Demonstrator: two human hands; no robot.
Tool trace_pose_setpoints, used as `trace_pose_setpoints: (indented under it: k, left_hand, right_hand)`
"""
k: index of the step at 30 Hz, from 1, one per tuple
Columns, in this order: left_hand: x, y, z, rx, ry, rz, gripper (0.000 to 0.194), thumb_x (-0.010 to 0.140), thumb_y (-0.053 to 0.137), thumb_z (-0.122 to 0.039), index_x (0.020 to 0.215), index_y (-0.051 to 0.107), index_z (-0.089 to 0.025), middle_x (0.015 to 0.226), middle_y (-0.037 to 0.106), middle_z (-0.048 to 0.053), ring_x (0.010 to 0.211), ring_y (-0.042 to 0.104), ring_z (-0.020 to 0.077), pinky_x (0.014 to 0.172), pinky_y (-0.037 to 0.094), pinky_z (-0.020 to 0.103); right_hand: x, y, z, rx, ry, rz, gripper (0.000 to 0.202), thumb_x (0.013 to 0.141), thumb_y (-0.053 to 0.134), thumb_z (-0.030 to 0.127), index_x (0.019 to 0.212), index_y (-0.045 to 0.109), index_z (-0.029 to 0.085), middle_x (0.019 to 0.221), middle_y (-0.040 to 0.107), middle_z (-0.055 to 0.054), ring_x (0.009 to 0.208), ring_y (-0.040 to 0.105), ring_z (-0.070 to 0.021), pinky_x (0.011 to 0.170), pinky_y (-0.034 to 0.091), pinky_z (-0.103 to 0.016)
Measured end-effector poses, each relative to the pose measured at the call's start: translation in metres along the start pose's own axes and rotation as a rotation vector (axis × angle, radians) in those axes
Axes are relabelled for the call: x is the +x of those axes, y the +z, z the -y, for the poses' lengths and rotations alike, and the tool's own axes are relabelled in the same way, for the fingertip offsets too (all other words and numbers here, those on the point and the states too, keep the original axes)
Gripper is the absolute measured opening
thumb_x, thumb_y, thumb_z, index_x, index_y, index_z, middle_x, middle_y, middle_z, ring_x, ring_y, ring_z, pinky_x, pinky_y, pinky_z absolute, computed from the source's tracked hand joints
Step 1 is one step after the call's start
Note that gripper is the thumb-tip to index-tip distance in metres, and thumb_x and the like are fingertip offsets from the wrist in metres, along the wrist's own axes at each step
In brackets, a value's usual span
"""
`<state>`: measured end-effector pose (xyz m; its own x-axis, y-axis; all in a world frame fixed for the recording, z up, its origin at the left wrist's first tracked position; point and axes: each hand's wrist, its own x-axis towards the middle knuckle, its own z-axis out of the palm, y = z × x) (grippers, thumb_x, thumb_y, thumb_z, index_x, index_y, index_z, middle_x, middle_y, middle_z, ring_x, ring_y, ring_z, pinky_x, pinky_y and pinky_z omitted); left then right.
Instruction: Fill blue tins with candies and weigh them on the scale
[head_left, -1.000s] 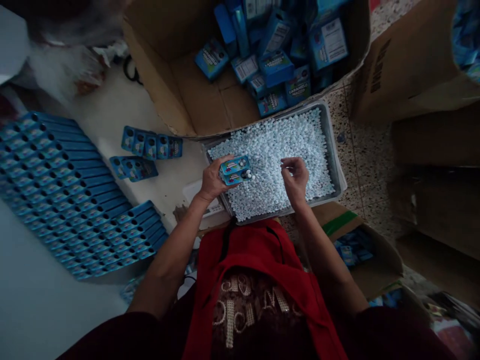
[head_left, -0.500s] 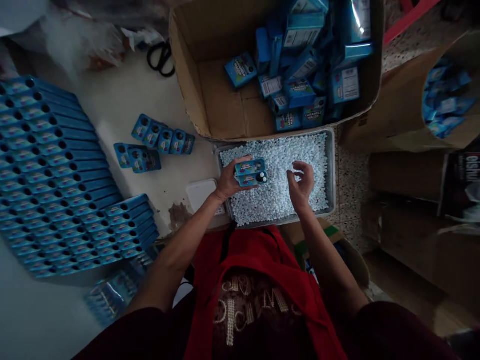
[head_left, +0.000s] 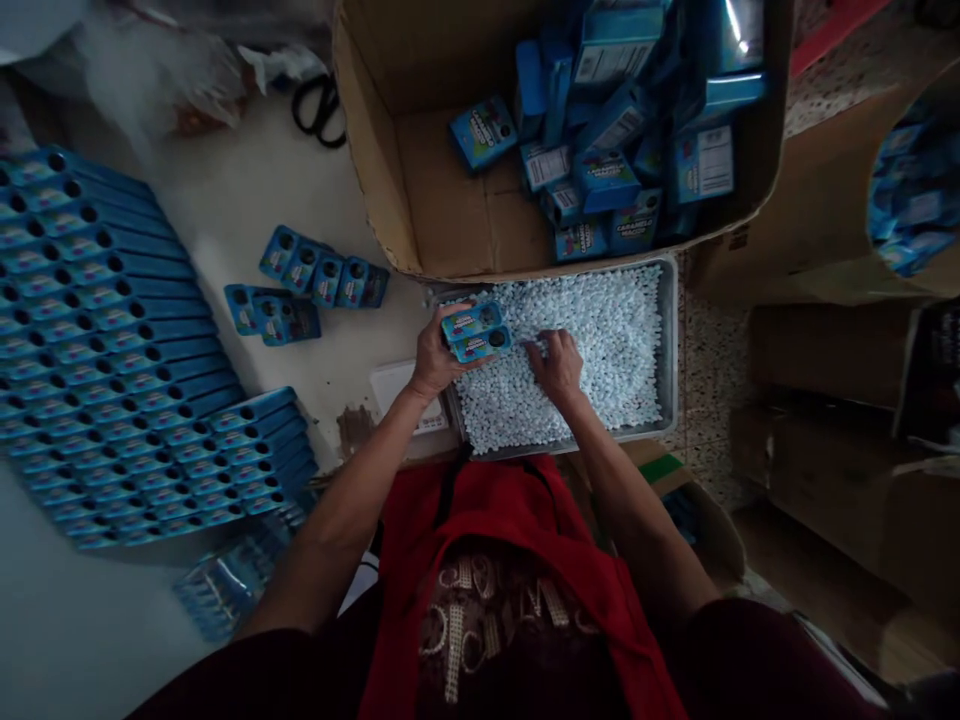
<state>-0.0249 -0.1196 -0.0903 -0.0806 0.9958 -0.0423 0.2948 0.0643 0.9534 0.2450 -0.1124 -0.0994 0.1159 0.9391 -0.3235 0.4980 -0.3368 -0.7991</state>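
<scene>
My left hand (head_left: 433, 358) holds two small blue candy boxes (head_left: 475, 332) stacked together over the left end of a grey metal tray (head_left: 669, 345). The tray is filled with small white-blue pellets (head_left: 615, 335). My right hand (head_left: 556, 366) rests palm down on the pellets just right of the boxes, fingers curled into them. Whether it has pellets in its grasp is hidden.
A big cardboard carton (head_left: 450, 215) with several filled blue boxes (head_left: 607, 180) stands behind the tray. Rows of flat blue boxes (head_left: 127, 350) cover the white table at left, with two short groups (head_left: 322, 280) nearer. Scissors (head_left: 319, 105) lie at the back. More cartons stand at right.
My right hand has come down from above the tray onto the pellets, moving left toward the boxes. The left hand with the boxes has shifted slightly left and up.
</scene>
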Motion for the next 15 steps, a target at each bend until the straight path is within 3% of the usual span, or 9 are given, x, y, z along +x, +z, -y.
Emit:
trace_pose_setpoints:
  k: [3,6,8,11,15]
  left_hand:
    - [-0.002,0.005,0.0,0.08,0.035,-0.09,0.11,0.068,0.092,-0.102,0.137,0.065,-0.021,0.134,0.084,0.011,0.12,0.085,0.0327,0.108,0.071,0.051]
    - [-0.008,0.013,-0.007,0.119,0.087,-0.091,0.103,0.076,0.091,-0.099,0.141,0.065,-0.023,0.139,0.083,0.012,0.129,0.083,0.0347,0.113,0.069,0.054]
    - [-0.013,0.019,-0.014,0.1,0.139,-0.088,0.097,0.082,0.09,-0.095,0.145,0.065,-0.025,0.144,0.082,0.013,0.135,0.082,0.0358,0.119,0.068,0.056]
    - [-0.019,0.026,-0.022,0.11,0.188,-0.073,0.09,0.089,0.088,-0.089,0.15,0.063,-0.029,0.149,0.081,0.014,0.141,0.08,0.036,0.123,0.066,0.06]
    - [-0.021,0.033,-0.027,0.164,0.203,-0.003,0.085,0.092,0.088,-0.084,0.149,0.062,-0.026,0.15,0.08,0.015,0.144,0.078,0.0372,0.126,0.064,0.059]
  right_hand:
    - [0.004,-0.006,0.009,0.226,0.099,0.018,0.057,0.086,0.076,0.083,0.082,0.063,0.028,0.073,0.059,-0.001,0.07,0.058,-0.022,0.071,0.056,-0.039]
    - [0.002,-0.019,0.024,0.416,0.151,0.062,0.06,0.095,0.057,0.088,0.085,0.056,0.029,0.073,0.059,-0.001,0.058,0.047,-0.0175,0.05,0.04,-0.033]
    - [-0.003,-0.026,0.043,0.663,0.183,0.111,0.055,0.094,0.06,0.083,0.09,0.053,0.029,0.08,0.061,-0.003,0.059,0.044,-0.0169,0.05,0.036,-0.033]
    - [-0.013,-0.028,0.079,0.971,0.148,0.125,0.047,0.097,0.064,0.074,0.093,0.049,0.03,0.086,0.059,-0.004,0.067,0.048,-0.02,0.058,0.044,-0.036]
    - [-0.021,-0.022,0.114,0.914,-0.061,0.016,0.052,0.102,0.056,0.077,0.085,0.038,0.03,0.08,0.05,-0.004,0.077,0.057,-0.0259,0.076,0.056,-0.046]
